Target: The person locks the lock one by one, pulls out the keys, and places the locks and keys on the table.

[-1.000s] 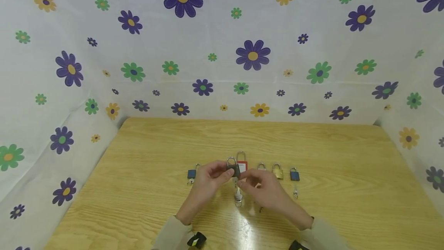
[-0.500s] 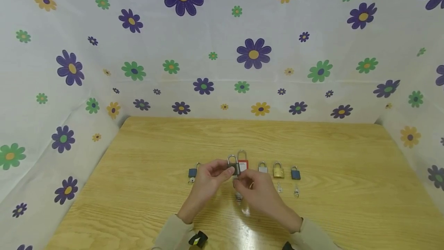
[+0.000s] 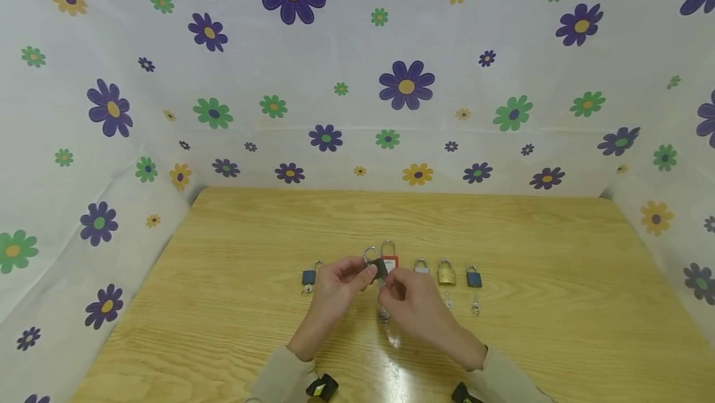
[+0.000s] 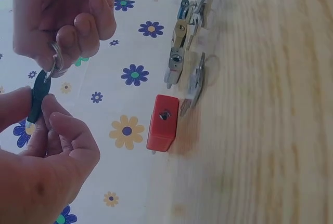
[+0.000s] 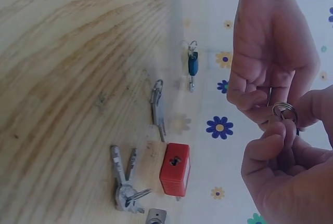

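Note:
My left hand (image 3: 335, 288) holds a dark green padlock (image 3: 378, 268) between thumb and fingers, its silver shackle pointing up, above the table. With thumb and forefinger my right hand (image 3: 419, 303) pinches a key on a split ring (image 4: 57, 55) right at the padlock's underside. In the left wrist view the key's silver end meets the lower face of the padlock; the rest is hidden by fingers. Behind the hands lies a red padlock (image 3: 390, 262) with a tall shackle, and loose keys (image 5: 125, 193) lie near it on the table.
Left of the hands lies a blue padlock (image 3: 309, 277) with its key. To the right, in a row, are a silver padlock (image 3: 421, 269), a brass padlock (image 3: 446, 274) and another blue padlock (image 3: 473, 277), with keys (image 3: 475, 305) in front. A flowered cloth (image 3: 335, 67) surrounds the wooden table (image 3: 268, 229).
My right hand has shifted slightly left and closer under the padlock, uncovering the silver padlock and a key in front of the brass one. The padlock has tilted slightly in my left hand.

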The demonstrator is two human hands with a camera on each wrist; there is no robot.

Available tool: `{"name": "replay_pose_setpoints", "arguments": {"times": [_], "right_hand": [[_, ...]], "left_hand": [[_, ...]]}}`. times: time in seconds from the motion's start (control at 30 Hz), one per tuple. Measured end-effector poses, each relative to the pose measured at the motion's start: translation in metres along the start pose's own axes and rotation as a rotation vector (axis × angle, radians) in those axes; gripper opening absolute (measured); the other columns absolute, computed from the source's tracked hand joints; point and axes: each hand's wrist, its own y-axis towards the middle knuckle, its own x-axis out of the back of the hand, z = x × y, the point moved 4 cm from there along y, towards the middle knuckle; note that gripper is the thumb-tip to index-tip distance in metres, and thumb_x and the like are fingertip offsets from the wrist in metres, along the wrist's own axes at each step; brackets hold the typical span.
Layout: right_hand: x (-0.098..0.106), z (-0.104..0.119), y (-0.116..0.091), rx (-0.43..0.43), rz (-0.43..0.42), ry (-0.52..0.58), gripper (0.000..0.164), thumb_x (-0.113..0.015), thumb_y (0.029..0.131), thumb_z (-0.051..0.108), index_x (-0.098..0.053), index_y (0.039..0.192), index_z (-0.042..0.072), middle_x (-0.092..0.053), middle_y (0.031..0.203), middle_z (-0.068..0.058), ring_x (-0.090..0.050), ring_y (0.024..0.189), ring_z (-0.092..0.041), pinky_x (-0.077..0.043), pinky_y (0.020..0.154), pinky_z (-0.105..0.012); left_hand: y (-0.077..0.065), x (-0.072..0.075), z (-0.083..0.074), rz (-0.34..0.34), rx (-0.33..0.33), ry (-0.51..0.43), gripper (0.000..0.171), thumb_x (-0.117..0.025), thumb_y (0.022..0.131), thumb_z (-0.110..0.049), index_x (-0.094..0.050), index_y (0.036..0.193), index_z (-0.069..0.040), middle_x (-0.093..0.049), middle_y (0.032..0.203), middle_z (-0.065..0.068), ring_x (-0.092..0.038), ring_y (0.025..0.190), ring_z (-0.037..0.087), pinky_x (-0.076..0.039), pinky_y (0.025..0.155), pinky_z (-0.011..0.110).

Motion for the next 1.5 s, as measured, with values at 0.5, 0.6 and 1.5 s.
{"name": "replay_pose_setpoints", "arguments": {"times": [0.5,0.6,1.5], "right_hand": [[0.008,-0.003,0.0,-0.141,0.004,0.009,0.013,-0.064,0.082,0.004,-0.074,0.075,0.008,-0.051,0.054,0.004,-0.039,0.048,-0.005,-0.032,0.046,-0.019],[0.009,-0.007,-0.001,-0.13,0.003,0.0,0.012,-0.067,0.085,0.007,-0.078,0.082,0.006,-0.063,0.06,0.001,-0.046,0.051,-0.005,-0.039,0.047,-0.02],[-0.048,-0.003,0.01,-0.135,0.291,-0.165,0.038,-0.067,0.082,0.008,-0.054,0.046,0.014,-0.043,0.043,0.011,-0.032,0.035,0.002,-0.025,0.035,-0.015]], "left_hand": [[0.011,0.025,-0.011,-0.156,0.115,-0.139,0.026,-0.068,0.092,-0.012,-0.067,0.108,0.009,-0.07,0.085,-0.001,-0.063,0.079,0.015,-0.057,0.074,0.027],[0.012,0.034,-0.01,-0.151,0.121,-0.076,0.024,-0.068,0.092,-0.011,-0.068,0.107,0.007,-0.069,0.086,0.0,-0.063,0.081,0.018,-0.057,0.075,0.027],[0.009,0.071,0.001,-0.203,0.161,0.126,0.028,-0.07,0.091,-0.02,-0.07,0.105,0.004,-0.073,0.09,0.01,-0.064,0.086,0.033,-0.055,0.069,0.032]]}}
